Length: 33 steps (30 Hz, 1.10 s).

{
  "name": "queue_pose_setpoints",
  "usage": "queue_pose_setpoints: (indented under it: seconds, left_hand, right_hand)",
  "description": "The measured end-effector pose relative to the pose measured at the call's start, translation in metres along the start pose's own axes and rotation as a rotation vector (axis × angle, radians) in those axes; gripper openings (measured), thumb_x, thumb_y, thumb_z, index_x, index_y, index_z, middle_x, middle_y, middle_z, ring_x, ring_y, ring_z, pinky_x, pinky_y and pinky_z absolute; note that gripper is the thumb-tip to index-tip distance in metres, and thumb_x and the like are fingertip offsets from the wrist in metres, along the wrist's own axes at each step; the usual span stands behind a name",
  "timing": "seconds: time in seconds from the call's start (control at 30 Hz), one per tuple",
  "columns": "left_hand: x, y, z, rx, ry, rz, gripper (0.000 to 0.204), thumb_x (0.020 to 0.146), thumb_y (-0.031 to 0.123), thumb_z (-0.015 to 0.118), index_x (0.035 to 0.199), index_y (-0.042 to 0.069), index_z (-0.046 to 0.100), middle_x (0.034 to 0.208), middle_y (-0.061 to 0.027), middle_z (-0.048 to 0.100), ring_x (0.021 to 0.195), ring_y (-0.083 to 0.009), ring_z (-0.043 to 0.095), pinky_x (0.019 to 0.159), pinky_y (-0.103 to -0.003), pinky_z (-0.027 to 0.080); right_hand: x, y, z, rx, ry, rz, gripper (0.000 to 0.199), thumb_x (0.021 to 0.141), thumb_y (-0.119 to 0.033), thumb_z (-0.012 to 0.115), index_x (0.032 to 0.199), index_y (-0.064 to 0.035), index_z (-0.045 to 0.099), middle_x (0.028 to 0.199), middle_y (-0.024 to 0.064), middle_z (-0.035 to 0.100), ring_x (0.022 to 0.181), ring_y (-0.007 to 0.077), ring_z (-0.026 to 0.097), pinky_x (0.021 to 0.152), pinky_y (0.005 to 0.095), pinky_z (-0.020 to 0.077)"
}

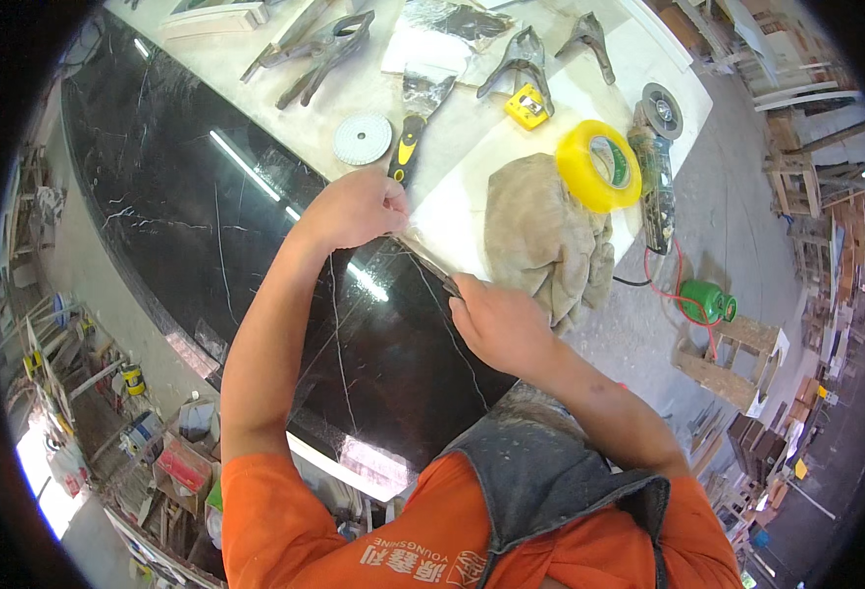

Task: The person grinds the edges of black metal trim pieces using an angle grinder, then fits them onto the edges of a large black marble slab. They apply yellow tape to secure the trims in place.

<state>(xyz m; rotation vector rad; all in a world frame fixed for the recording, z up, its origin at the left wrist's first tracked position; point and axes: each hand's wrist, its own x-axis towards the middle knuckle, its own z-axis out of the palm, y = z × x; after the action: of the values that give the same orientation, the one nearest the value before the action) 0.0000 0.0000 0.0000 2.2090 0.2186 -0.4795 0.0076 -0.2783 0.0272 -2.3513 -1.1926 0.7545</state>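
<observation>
A glossy black stone slab (256, 245) with white veins lies in front of me. My left hand (359, 209) is over its inner edge, fingers curled in a pinch; what they hold, if anything, is hidden. In my right hand (503, 319) is a thin, dark, narrow tool (436, 269), its kind unclear, slanting along the slab's edge toward my left fingers. Just beyond my left hand lie a yellow-and-black-handled scraper (406, 149) and a round white polishing pad (356, 144). A crumpled brown cloth (535, 226) rests beyond my right hand.
On the pale tabletop (457, 206) sit a yellow tape roll (577, 182), a tape measure (527, 107), an angle grinder (657, 177) and several spring clamps (334, 54). A green canister (704, 301) with a red hose stands on the floor at right. Cluttered shelving lines the left.
</observation>
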Motion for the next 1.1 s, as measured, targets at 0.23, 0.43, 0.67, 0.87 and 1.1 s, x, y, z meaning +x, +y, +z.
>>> queue_pose_setpoints:
  seconds: [0.23, 0.43, 0.67, 0.87, 1.1]
  left_hand:
    - [0.003, -0.012, -0.001, 0.025, 0.015, 0.051, 0.019, 0.077, 0.019, 0.074, 0.089, 0.005, 0.079, 0.08, -0.0162, 0.074, 0.077, -0.0337, 0.071, 0.071, -0.044, 0.053]
    - [0.005, -0.011, 0.003, 0.061, 0.022, 0.014, 0.02, 0.079, 0.02, 0.074, 0.089, 0.004, 0.079, 0.081, -0.0155, 0.075, 0.077, -0.0315, 0.071, 0.071, -0.042, 0.054]
    - [0.003, -0.009, 0.002, 0.018, 0.023, -0.032, 0.019, 0.079, 0.021, 0.075, 0.092, 0.008, 0.081, 0.083, -0.0146, 0.076, 0.08, -0.0326, 0.073, 0.074, -0.043, 0.055]
    - [-0.002, -0.012, 0.001, -0.106, 0.098, -0.004, 0.024, 0.085, 0.023, 0.074, 0.098, 0.004, 0.079, 0.085, -0.0138, 0.075, 0.079, -0.0275, 0.071, 0.074, -0.04, 0.054]
    - [-0.075, 0.014, 0.03, -0.749, 0.444, -0.127, 0.025, 0.096, 0.011, 0.07, 0.116, -0.001, 0.075, 0.083, -0.0014, 0.069, 0.07, -0.0062, 0.057, 0.062, -0.022, 0.045]
  right_hand:
    - [0.026, -0.011, 0.007, -0.006, -0.021, 0.013, 0.027, 0.104, -0.023, 0.055, 0.115, 0.0009, 0.056, 0.079, 0.0242, 0.069, 0.071, 0.046, 0.068, 0.065, 0.0558, 0.0531]
    - [0.037, -0.005, 0.014, 0.002, 0.014, -0.028, 0.026, 0.103, -0.023, 0.055, 0.113, 0.0013, 0.056, 0.077, 0.024, 0.069, 0.071, 0.047, 0.068, 0.065, 0.0567, 0.0538]
    - [0.028, -0.008, 0.001, -0.047, -0.169, 0.106, 0.026, 0.103, -0.024, 0.055, 0.11, 0.0013, 0.056, 0.076, 0.0245, 0.068, 0.072, 0.0487, 0.067, 0.068, 0.0585, 0.0531]
    - [-0.037, 0.015, -0.013, -0.008, -0.222, 0.191, 0.027, 0.102, -0.026, 0.059, 0.114, -0.0018, 0.059, 0.083, 0.0266, 0.069, 0.08, 0.0482, 0.069, 0.07, 0.058, 0.0519]
    - [-0.038, 0.028, -0.041, 0.143, 0.223, 0.187, 0.042, 0.1, -0.024, 0.064, 0.134, -0.0013, 0.059, 0.106, 0.0265, 0.07, 0.101, 0.0469, 0.066, 0.089, 0.0525, 0.0528]
